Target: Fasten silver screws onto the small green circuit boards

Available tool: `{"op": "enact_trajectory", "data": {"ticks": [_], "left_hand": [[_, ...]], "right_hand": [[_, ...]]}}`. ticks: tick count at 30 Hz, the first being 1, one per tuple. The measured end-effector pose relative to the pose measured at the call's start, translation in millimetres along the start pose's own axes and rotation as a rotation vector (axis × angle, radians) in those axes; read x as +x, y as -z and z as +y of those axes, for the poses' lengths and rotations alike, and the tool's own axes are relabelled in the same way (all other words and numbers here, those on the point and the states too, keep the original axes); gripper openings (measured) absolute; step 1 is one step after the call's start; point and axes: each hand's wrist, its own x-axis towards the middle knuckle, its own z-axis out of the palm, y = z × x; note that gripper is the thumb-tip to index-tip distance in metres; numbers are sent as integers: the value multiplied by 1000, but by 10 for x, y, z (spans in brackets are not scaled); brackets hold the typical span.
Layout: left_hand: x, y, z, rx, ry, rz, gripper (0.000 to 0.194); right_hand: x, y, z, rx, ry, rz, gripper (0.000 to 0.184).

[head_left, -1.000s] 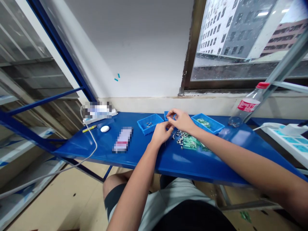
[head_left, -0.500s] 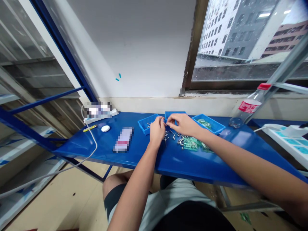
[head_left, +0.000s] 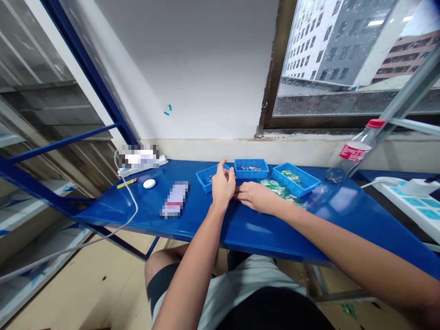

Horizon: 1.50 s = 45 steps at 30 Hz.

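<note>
My left hand is raised over the blue table by the left blue bin, fingers apart and partly curled, one pointing up. Nothing shows in it, though its palm side is partly hidden. My right hand is low at the tabletop just right of it. Its fingers are drawn together over small metal parts, mostly covered by the hand; what they grip cannot be made out. Behind, the middle blue bin holds slim metal pieces. In the right blue bin are small green-and-clear pieces.
More green pieces lie loose beside the right bin. Left on the blue table are a phone, a white round object and a yellow-handled tool. A bottle and a power strip stand right.
My right hand has come down and toward me, from above the middle bin onto the loose metal parts. The fingers of my left hand have loosened and one has lifted.
</note>
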Motion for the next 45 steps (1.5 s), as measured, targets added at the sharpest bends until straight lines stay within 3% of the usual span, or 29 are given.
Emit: {"op": "enact_trajectory", "data": {"ticks": [6, 11, 16, 22, 25, 31, 40, 45], "left_hand": [[2, -13, 6, 3, -8, -25, 44], [-6, -15, 42, 28, -44, -96, 35], [-43, -15, 78, -27, -18, -253, 40], [-99, -8, 150, -134, -18, -472, 49], [-89, -10, 148, -81, -69, -470, 51], [-35, -66, 64, -41, -104, -353, 25], [-27, -99, -31, -139, -74, -315, 41], [-34, -119, -29, -210, -12, -358, 50]], "right_hand": [[-72, 41, 10, 5, -62, 46, 18], [-117, 48, 37, 133, -153, 274, 17], [-151, 130, -11, 216, -335, 471, 13], [-166, 145, -32, 229, -425, 545, 11], [-172, 114, -9, 233, -427, 544, 10], [-184, 85, 33, 255, -394, 521, 8], [-162, 119, -10, 240, -427, 541, 14], [-162, 131, -8, 263, -445, 571, 19]]}}
